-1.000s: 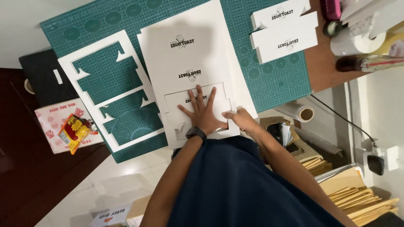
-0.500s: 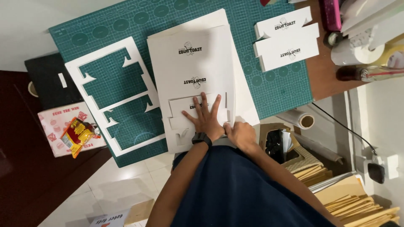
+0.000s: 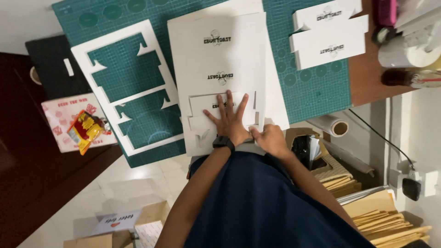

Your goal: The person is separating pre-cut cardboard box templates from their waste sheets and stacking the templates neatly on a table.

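- Pressing flat on the card sheet (image 3: 220, 69), the left hand (image 3: 229, 120) has its fingers spread wide, grasping nothing.
- The sheet is white, printed in dark ink, with a box shape die-cut near its lower edge; it lies on the green mat (image 3: 312, 87) on the tabletop.
- The right hand (image 3: 270, 138) has its fingers curled at the sheet's lower right corner; whether they pinch it I cannot tell.
- An offcut frame (image 3: 92, 64) lies to the left.

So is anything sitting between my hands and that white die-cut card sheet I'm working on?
Nothing visible does. The left hand lies flat, fingers spread, directly on the white card sheet at its near end, and the right hand touches the sheet's near right corner. Both are in direct contact.
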